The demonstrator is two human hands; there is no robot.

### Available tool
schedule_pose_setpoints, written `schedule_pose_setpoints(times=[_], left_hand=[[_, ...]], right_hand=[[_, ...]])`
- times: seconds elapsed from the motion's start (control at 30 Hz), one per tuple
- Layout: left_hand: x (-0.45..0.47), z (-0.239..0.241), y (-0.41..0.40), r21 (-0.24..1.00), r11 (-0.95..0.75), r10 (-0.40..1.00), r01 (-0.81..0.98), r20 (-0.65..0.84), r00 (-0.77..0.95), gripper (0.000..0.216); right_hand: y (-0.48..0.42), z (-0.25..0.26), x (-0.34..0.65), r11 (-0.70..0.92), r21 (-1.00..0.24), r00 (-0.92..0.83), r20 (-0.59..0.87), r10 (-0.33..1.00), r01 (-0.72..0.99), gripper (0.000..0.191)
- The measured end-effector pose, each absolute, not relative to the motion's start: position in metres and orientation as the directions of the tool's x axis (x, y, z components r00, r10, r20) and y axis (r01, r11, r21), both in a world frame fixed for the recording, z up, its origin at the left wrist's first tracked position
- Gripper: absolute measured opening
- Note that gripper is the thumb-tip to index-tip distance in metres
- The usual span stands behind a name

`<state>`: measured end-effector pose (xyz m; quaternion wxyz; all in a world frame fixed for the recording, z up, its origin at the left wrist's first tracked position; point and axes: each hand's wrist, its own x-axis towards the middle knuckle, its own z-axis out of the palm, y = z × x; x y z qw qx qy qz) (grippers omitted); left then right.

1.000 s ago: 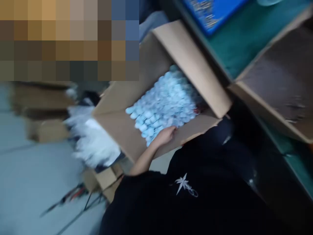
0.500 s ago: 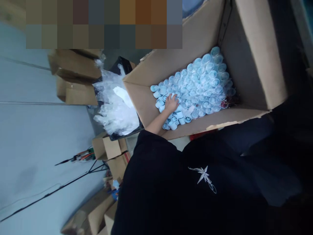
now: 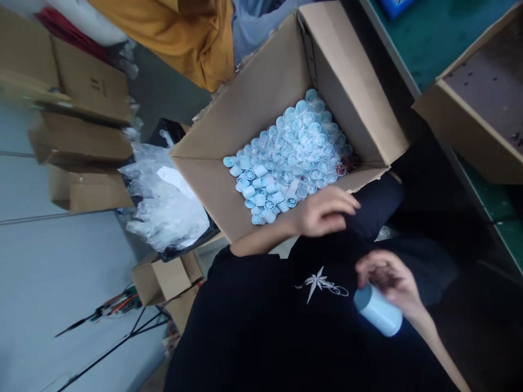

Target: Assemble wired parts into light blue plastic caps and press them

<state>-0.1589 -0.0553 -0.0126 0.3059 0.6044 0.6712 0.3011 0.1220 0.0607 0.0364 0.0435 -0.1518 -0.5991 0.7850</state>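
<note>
My left hand (image 3: 324, 211) has left the caps (image 3: 292, 155), fingers loosely together, hiding its palm; my right hand (image 3: 388, 280) grips a cylinder (image 3: 378, 310).

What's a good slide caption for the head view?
Right hand holds a pale blue cylinder; left hand hovers beside a cardboard box of caps.

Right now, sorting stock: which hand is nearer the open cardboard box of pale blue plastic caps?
Left hand, at the box's near wall. Right hand is farther back, holding a pale blue cylinder.
</note>
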Motion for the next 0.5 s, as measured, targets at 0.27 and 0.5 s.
schedule_pose_setpoints(times=[0.27,0.5], left_hand=[[-0.255,-0.079,-0.041,0.295,0.706,0.672,0.644,-0.566,-0.478,0.037],[-0.198,-0.020,-0.009,0.228,0.380,0.750,0.896,-0.643,-0.155,0.027]], right_hand=[[0.076,0.025,0.169,-0.323,-0.881,-0.939,-0.319,-0.131,0.345,0.049],[0.073,0.044,0.208,-0.204,-0.904,-0.927,-0.365,-0.084,0.375,0.079]])
